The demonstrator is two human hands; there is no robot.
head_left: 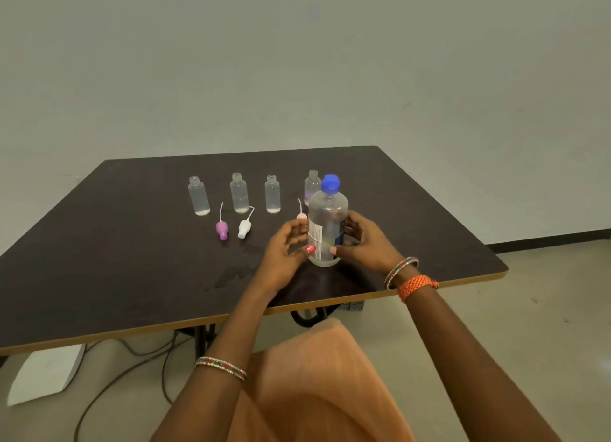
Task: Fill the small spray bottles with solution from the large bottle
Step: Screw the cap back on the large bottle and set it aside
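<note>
1. Four small spray bottles [239, 193] are standing uncapped in a row on the desk [99, 259], liquid level unclear.
2. Large bottle [327, 223] is standing upright near the front edge, blue cap [330, 183] pointing up, holding clear liquid.
3. Its label print is showing, unreadable.
4. Left hand [287, 253] and right hand [363, 239] are cupping its sides, fingers curled.

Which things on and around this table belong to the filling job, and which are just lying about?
Job:
- large bottle, blue cap on, between left hand and right hand
- four small open bottles
- purple spray top, white spray top, pink spray top

Lying about:
- white box and cables on the floor
</note>
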